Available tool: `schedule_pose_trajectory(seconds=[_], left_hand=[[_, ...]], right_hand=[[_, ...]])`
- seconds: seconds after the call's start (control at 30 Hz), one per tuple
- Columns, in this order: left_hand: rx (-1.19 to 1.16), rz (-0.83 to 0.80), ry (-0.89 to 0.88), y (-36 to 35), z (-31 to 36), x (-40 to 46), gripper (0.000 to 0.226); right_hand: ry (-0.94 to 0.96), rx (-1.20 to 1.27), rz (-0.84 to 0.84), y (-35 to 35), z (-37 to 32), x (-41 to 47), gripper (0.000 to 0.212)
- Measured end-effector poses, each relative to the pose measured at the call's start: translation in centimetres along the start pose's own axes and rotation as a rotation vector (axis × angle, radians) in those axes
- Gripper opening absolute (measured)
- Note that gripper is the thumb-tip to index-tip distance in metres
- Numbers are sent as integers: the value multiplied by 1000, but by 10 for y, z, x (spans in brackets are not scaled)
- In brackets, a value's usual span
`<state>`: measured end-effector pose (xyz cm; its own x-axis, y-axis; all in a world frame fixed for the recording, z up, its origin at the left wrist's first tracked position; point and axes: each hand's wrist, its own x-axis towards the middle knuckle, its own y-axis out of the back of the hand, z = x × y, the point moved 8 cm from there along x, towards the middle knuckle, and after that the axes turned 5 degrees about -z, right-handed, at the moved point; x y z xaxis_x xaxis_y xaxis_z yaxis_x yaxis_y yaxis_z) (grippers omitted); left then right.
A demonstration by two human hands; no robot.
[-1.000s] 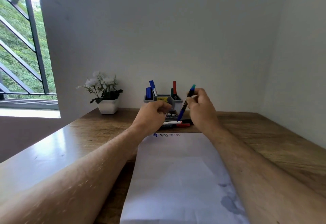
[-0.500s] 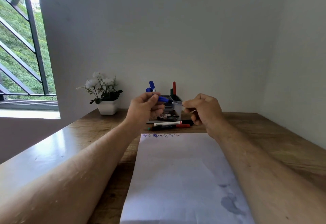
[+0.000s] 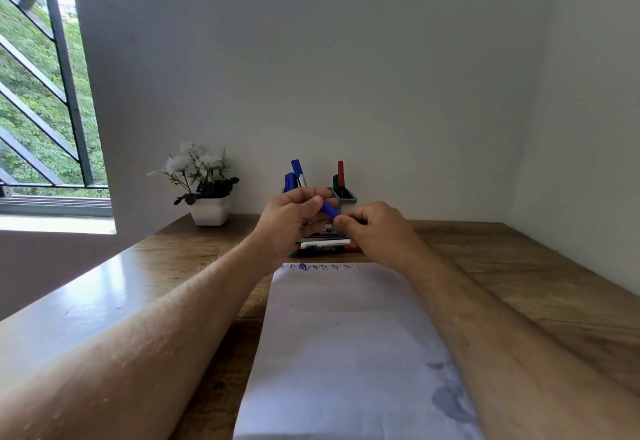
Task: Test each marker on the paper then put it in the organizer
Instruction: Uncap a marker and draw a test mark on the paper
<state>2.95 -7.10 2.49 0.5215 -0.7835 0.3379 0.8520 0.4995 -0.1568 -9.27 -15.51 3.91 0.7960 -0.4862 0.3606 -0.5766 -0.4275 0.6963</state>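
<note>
Holding a blue marker [image 3: 329,209] up over the desk's [image 3: 519,266] far edge, left hand [image 3: 292,220] pinching one end, right hand [image 3: 372,228] closed around the other, right in front of the organizer [image 3: 346,195], paper [image 3: 346,335] below.

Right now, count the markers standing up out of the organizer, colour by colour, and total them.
Blue markers: 2
Red marker: 1
Dark green marker: 1
Total: 4 in the organizer; the held blue marker is left out.
</note>
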Motion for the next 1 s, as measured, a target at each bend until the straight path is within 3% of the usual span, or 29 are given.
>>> schedule_pose_trajectory(seconds=[0.4, 0.6, 0.7, 0.87, 1.0], left_hand=[[-150, 24, -113, -6, 15, -2, 18], [-191, 207, -178, 20, 24, -1, 16], [-135, 256, -149, 28, 24, -2, 18], [-32, 159, 55, 5, 8, -7, 25], [102, -13, 208, -18, -4, -11, 29]], right_hand=[[146, -161, 188, 23, -19, -3, 37], [69, -203, 218, 30, -10, -5, 55], [10, -62, 240, 31, 1, -6, 52], [-190, 290, 206, 23, 26, 0, 21], [-291, 597, 121, 10, 35, 0, 37]])
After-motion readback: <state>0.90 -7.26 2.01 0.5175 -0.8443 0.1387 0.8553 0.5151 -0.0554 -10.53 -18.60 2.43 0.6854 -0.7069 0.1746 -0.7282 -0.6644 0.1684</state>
